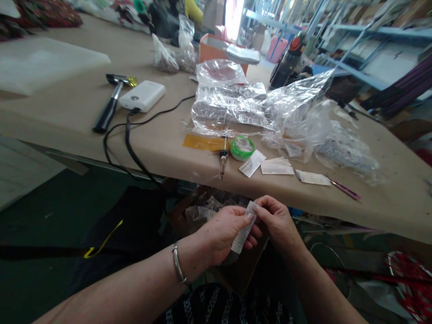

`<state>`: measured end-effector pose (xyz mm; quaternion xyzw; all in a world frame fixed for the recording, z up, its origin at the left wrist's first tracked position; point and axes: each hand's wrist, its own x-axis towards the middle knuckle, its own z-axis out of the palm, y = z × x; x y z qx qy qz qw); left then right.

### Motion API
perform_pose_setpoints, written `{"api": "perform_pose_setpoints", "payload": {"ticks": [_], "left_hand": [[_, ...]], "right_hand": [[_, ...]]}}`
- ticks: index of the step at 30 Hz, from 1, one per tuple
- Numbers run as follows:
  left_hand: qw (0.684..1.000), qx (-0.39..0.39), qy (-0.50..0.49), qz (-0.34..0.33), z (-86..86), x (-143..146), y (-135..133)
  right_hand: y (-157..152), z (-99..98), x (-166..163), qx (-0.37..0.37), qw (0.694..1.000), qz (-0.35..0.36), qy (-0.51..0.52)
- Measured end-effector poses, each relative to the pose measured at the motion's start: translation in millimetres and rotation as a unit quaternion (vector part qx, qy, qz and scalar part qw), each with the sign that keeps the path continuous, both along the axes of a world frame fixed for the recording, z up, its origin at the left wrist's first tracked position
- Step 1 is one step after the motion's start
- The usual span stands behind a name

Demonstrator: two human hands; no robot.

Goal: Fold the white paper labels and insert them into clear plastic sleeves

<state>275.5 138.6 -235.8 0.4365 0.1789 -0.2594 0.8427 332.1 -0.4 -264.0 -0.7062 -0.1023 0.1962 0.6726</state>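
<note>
A narrow white strip with small printed marks (242, 235) is held between my two hands, in front of the table edge. My left hand (227, 229) pinches it at the middle with the thumb on top. At its upper end, my right hand (275, 218) grips it between thumb and fingers. Similar printed strips (277, 167) lie along the table's front edge, beside a round green-rimmed container (242, 148). A pen-like tool with a metal tip (223, 157) points toward me there. Purple-handled tweezers (346, 188) rest against the rightmost strip (313, 178).
Clear plastic bags (232, 105) spread over the table's middle. A hammer (113, 101) and a white power bank (143, 96) with a black cable (126, 135) lie to the left. An orange box (211, 47) and a dark bottle (286, 63) stand behind. Below my hands is a box of scraps (205, 209).
</note>
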Motion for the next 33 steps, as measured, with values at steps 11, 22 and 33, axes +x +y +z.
{"api": "perform_pose_setpoints", "payload": {"ticks": [11,22,33], "left_hand": [[0.994,-0.072,-0.015,-0.076,0.3,-9.9,7.6],[0.999,-0.037,-0.007,-0.026,-2.2,-12.4,6.7],[1.000,-0.006,0.007,0.013,-3.8,-10.8,14.4]], "right_hand": [[-3.0,0.0,0.2,0.181,0.942,0.226,0.173],[-0.6,0.5,-4.9,0.052,0.981,0.180,0.045],[8.5,10.5,-15.4,-0.213,0.908,0.090,-0.349]]}}
